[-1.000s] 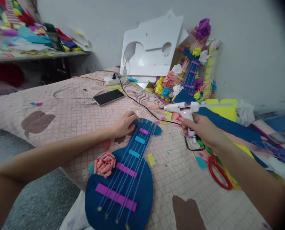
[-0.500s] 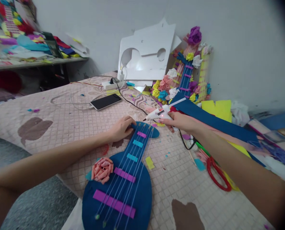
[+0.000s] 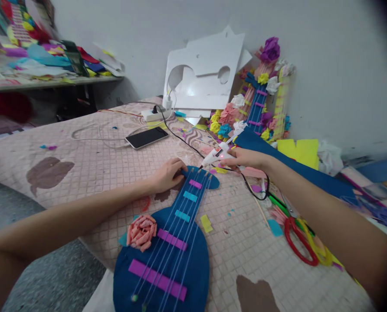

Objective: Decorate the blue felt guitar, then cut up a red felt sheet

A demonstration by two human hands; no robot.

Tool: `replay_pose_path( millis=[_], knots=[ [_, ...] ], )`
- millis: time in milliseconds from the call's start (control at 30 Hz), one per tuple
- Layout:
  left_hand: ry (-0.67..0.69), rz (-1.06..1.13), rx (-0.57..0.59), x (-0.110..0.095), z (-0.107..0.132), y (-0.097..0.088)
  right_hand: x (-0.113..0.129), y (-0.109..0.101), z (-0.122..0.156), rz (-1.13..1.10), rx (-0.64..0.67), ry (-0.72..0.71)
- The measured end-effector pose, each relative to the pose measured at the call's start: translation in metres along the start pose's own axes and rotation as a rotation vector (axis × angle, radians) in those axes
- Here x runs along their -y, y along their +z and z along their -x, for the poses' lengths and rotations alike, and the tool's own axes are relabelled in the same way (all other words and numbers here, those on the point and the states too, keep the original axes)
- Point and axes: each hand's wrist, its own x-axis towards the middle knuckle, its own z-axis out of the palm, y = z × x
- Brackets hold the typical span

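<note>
A blue craft guitar (image 3: pixel 196 251) with white thread strings and purple and light-blue strips lies on the table, its body toward me. A pink paper rose (image 3: pixel 141 233) sits at the body's left edge. My left hand (image 3: pixel 170 174) grips the left edge of the guitar's head, fingers closed. In my right hand (image 3: pixel 242 159) is a white hot glue gun (image 3: pixel 215 155) with a lit red light and a glue stick out of its back. Its dark nozzle points down at the top of the head, by the string ends; whether they touch I cannot tell.
A phone (image 3: pixel 147 138) charges from a power strip (image 3: pixel 153 115). The glue gun's black cord (image 3: pixel 180 139) crosses the table. Red-handled scissors (image 3: pixel 299 242) lie at right near blue sheet material (image 3: pixel 287 162). Decorated craft guitars (image 3: pixel 257 104) and white cut-out boards (image 3: pixel 206 89) lean on the wall.
The glue gun's nozzle has come lower and closer over the guitar's head, with the gun tilted more steeply. My left hand keeps its hold. The whole view has shifted slightly.
</note>
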Motion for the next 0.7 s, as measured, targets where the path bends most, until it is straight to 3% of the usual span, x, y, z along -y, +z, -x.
replay_pose_path(
  millis=[400, 700],
  knots=[
    [0.002, 0.004, 0.003, 0.001, 0.000, 0.000, -0.005, -0.014, -0.017, -0.105, 0.166, -0.117],
    [0.010, -0.009, 0.003, -0.001, -0.001, 0.001, 0.005, -0.025, -0.006, -0.050, 0.133, -0.104]
  ],
)
